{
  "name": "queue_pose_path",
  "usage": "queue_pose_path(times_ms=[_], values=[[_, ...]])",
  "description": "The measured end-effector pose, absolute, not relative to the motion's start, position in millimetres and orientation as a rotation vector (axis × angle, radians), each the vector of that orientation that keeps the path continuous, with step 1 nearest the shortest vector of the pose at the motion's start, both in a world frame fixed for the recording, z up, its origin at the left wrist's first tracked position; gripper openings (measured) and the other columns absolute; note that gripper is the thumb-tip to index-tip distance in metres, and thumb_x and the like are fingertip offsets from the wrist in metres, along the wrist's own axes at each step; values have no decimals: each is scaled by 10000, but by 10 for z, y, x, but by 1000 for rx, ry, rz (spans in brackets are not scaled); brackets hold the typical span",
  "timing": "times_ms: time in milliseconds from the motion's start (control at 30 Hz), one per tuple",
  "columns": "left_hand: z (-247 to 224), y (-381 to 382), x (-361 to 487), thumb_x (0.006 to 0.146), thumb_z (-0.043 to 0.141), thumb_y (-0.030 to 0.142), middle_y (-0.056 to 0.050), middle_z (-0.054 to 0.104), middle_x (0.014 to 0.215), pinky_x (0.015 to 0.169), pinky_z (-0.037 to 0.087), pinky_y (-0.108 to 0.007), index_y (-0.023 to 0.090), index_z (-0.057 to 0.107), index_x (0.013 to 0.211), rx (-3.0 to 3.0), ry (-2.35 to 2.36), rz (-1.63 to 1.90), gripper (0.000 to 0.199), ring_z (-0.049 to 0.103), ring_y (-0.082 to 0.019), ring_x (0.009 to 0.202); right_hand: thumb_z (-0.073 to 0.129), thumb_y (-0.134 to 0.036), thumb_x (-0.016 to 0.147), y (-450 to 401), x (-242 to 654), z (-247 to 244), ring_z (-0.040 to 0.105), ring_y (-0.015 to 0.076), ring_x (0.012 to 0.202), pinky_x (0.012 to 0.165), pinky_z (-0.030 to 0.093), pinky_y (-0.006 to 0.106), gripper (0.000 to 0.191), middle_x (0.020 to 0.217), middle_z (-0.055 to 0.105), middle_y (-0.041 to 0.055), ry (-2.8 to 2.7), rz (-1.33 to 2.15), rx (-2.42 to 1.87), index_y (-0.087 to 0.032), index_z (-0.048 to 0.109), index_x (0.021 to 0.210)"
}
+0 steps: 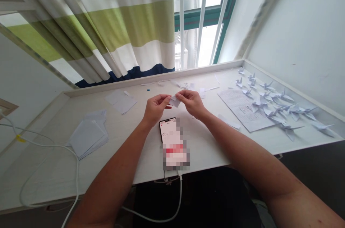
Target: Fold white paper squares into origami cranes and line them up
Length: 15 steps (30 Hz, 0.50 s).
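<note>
Both hands hold one small folded piece of white paper (174, 101) above the middle of the white desk (205, 145). My left hand (155, 107) pinches its left edge between thumb and fingers. My right hand (192, 101) pinches its right edge. The paper is partly folded and its exact shape is hard to tell. Below the hands a phone (172, 140) lies flat on the desk with its screen lit.
Several folded paper cranes (272, 104) are spread at the right, beside a printed sheet (242, 109). A stack of white paper squares (87, 136) lies at the left, more sheets (121, 101) behind. A white cable (54, 149) loops at left. Curtain and window stand behind.
</note>
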<state>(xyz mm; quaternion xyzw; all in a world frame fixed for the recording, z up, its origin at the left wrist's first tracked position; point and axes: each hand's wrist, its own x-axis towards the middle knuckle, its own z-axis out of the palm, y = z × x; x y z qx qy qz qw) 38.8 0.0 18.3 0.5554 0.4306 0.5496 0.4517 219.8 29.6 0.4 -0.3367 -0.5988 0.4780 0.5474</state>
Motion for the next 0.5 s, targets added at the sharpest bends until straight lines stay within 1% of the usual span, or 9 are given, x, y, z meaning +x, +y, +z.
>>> queue_pose_path(times_ms=[100,333,500], values=[[172,22,364,760,866,580,-79,808,870,704,669,-356,138,809,950,1369,1060,1345,484,754,-207,795,828,-603,807,290,2185,3,638,175,761,747,514,337,428,815,740,41,-1395,1169,-801,-184,746,847],[133,46,316,820,838,516,-81,807,864,708,664,-344,130,801,945,1501,1106,1295,407,754,-202,783,827,-632,787,291,2158,-24,617,166,734,725,504,327,464,783,721,34,-1391,1208,-815,-180,733,825],[143,33,323,816,837,492,-86,803,854,706,660,-348,127,785,935,1449,1130,1270,387,761,-211,787,822,-605,805,278,2139,-20,604,160,722,730,504,328,438,769,699,29,-1379,1234,-814,-178,721,809]])
